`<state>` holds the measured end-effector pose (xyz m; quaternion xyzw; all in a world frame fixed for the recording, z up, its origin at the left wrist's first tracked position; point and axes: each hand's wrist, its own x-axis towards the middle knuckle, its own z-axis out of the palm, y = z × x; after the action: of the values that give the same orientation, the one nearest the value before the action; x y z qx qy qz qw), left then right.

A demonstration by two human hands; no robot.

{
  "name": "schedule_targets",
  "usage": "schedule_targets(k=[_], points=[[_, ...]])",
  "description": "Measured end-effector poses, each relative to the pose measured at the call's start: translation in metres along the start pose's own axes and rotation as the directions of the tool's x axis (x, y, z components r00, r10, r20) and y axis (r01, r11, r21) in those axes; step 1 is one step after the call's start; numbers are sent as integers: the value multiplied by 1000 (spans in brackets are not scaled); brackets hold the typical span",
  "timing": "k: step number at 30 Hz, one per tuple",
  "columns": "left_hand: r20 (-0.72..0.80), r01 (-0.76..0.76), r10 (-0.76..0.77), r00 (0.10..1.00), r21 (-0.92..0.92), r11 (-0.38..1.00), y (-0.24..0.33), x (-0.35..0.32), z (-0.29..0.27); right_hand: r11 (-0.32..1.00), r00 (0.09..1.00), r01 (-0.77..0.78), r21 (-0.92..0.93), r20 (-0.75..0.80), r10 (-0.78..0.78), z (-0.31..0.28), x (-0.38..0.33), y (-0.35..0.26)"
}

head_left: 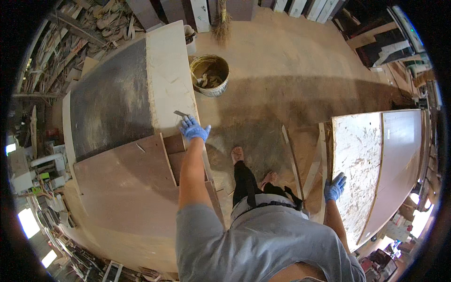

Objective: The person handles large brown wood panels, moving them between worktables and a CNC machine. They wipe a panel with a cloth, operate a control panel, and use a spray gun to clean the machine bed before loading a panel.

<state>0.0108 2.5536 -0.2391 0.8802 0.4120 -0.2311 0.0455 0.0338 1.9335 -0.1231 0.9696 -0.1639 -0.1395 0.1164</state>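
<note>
My left hand (193,129), in a blue glove, lies fingers apart on the white strip (170,70) of a large table-like board. At its fingertips is a small flat dark blade, perhaps a scraper (180,113); whether the hand touches it I cannot tell. To the right my right hand (334,187), also blue-gloved, rests with its fingers stretched out on the near-left edge of a white panel (357,155) covered with brownish smears. Thin brown boards (127,174) lie on the left surface, next to a dark scuffed panel (112,98).
A bucket (210,91) with rags or lumps inside stands beyond the left board, near a broom (221,29). Scrap wood (101,26) is heaped at the far left. Narrow strips (295,164) lean beside the right panel. My bare foot (237,154) is on the dusty floor between the boards.
</note>
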Motion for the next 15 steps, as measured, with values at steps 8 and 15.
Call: schedule_targets(k=[8,15], points=[[161,-50,50,986,-6,999,-16,-54,8,999,998,8,52,-65,-4,-6,4,-13],[-9,-176,176,984,-63,982,-32,25,-21,993,991,48,107,-126,-35,-16,8,-10]])
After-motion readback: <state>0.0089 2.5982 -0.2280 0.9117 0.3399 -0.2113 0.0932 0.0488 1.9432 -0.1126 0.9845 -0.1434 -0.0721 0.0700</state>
